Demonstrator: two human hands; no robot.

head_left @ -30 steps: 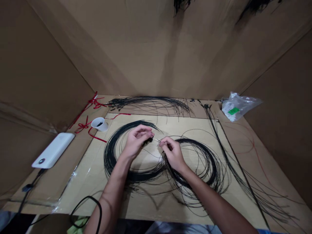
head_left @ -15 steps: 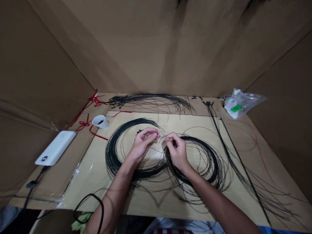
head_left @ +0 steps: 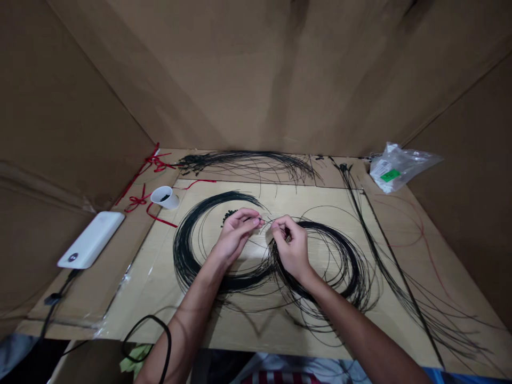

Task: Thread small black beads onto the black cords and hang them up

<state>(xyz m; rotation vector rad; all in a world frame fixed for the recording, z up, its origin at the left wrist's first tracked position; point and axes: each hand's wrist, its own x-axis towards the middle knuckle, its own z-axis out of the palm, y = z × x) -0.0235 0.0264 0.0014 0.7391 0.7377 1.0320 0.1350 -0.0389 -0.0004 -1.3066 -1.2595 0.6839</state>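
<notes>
My left hand (head_left: 238, 234) is closed in a pinch with a tiny dark piece at its fingertips, too small to name for sure. Facing it, my right hand (head_left: 292, 246) pinches a thin black wire whose end points toward the left fingertips. Beneath and beside the right hand lies a loose round coil of black wires (head_left: 354, 266). A larger open coil of black wires (head_left: 182, 245) curves around the left hand. Just behind the left hand is a small heap of little black pieces (head_left: 229, 216), partly hidden by it.
A white cup (head_left: 165, 197) with dark bits stands at the left, near red ribbon (head_left: 138, 201) and a white power bank (head_left: 92, 241). Black wire bundles lie along the back (head_left: 256, 156) and right (head_left: 372, 245). A clear plastic bag (head_left: 400, 166) sits back right. Cardboard walls (head_left: 256, 80) enclose the table.
The two hands hold nearly the same pose, fingertips facing each other. A dark bit shows more clearly at my left fingertips, and the view has shifted slightly.
</notes>
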